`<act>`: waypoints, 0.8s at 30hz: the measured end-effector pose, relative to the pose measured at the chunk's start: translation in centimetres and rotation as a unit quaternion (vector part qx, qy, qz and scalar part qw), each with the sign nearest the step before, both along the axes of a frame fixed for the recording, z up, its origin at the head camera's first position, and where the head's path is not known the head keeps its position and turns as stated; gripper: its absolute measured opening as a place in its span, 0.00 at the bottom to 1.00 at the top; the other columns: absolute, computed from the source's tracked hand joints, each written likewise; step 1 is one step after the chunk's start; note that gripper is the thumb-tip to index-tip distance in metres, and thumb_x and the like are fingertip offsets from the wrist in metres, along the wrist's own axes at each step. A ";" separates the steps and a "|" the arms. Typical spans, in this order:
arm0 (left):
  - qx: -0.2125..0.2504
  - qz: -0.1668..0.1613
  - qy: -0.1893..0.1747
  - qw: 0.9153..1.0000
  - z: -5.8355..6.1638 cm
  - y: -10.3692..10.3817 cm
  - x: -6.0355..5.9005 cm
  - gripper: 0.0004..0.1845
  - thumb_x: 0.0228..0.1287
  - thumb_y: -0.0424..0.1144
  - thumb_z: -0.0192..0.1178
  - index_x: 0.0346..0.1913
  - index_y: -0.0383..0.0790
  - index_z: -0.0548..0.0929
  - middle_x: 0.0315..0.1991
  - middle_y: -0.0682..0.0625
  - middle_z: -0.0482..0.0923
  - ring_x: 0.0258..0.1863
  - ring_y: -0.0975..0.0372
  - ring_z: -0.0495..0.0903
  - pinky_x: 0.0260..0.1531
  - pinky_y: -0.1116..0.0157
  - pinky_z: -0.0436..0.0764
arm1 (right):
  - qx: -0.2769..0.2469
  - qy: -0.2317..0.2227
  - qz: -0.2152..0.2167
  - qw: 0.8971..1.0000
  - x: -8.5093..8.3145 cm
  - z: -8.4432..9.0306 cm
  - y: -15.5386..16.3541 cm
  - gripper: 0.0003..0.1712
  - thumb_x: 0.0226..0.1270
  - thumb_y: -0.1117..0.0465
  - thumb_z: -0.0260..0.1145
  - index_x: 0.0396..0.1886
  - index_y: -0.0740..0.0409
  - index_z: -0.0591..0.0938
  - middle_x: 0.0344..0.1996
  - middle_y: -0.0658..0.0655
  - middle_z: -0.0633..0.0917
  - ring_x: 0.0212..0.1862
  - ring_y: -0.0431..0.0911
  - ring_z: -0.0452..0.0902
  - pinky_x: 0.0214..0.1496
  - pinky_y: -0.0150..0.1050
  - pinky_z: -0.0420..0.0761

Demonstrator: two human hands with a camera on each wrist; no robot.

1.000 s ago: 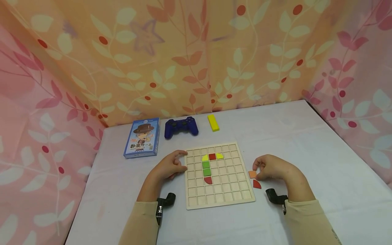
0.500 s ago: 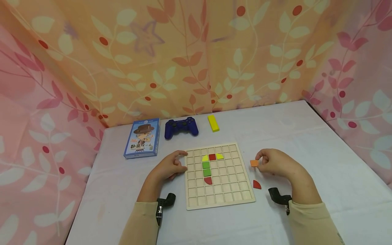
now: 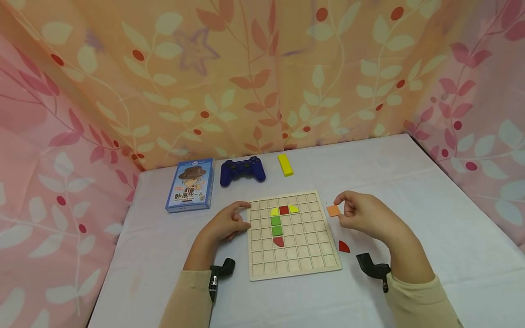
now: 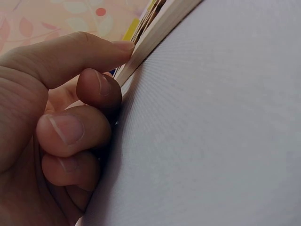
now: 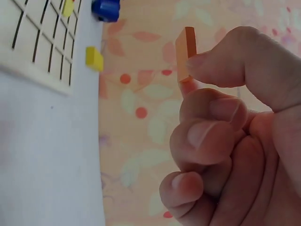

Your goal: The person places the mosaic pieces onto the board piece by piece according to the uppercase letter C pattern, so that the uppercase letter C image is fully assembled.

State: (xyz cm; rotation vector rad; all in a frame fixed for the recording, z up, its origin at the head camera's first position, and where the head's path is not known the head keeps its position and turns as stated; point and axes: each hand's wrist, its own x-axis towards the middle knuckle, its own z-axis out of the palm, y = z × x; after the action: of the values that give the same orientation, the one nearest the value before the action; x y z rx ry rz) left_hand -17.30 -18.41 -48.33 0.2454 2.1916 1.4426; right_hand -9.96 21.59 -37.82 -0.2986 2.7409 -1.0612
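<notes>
A pale wooden grid board [image 3: 295, 262] lies on the table with several coloured pieces set in its cells. Two green squares [image 3: 276, 225] stand in a column, a red square [image 3: 284, 210] sits between two yellow quarter-rounds [image 3: 294, 208], and a red quarter-round [image 3: 279, 241] lies below. My left hand [image 3: 224, 222] holds the board's left edge with thumb and index finger, the other fingers curled, as the left wrist view shows. Right of the board, my right hand [image 3: 367, 214] pinches an orange square tile [image 3: 333, 210] between thumb and index finger, raised off the table.
A loose red quarter-round [image 3: 343, 246] lies right of the board. Behind it stand a blue card game box [image 3: 190, 184], a dark blue game controller [image 3: 243, 170] and a yellow block [image 3: 285, 164]. Patterned curtains [image 3: 262, 82] close off the table's back and sides.
My right hand has lifted the orange tile from beside the red quarter-round and moved it away from me, up alongside the board's right edge. The left hand has stayed in place.
</notes>
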 end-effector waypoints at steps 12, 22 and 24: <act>-0.002 -0.002 0.000 1.000 -0.1 -0.1 -0.1 0.34 0.63 0.34 0.71 0.71 0.46 0.71 0.17 0.51 0.73 0.08 0.63 0.64 0.12 0.66 0.65 | -0.013 0.020 0.032 0.999 1.0 0.8 -3.1 0.19 0.55 0.69 0.66 0.48 0.57 0.79 0.21 0.48 0.72 0.22 0.42 0.67 0.24 0.34 0.66; -0.002 -0.003 0.004 1.000 0.0 -0.1 0.0 0.34 0.63 0.34 0.71 0.71 0.44 0.71 0.17 0.51 0.73 0.08 0.63 0.64 0.11 0.66 0.65 | 0.000 0.038 0.078 0.996 1.3 0.0 -5.7 0.16 0.57 0.66 0.69 0.46 0.54 0.80 0.20 0.45 0.71 0.21 0.38 0.66 0.25 0.34 0.68; -0.002 -0.003 0.002 1.000 0.1 0.0 0.0 0.34 0.63 0.33 0.71 0.71 0.44 0.72 0.17 0.51 0.73 0.08 0.63 0.64 0.11 0.66 0.65 | 0.006 0.043 0.085 0.995 1.4 -0.2 -6.1 0.16 0.57 0.66 0.70 0.45 0.54 0.80 0.20 0.45 0.71 0.21 0.38 0.66 0.25 0.34 0.68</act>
State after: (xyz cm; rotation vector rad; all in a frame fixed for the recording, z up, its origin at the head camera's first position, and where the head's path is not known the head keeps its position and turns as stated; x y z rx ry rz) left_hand -17.33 -18.44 -48.27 0.2541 2.1956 1.4351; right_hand -8.60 15.52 -38.01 -0.5774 2.7354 -1.0077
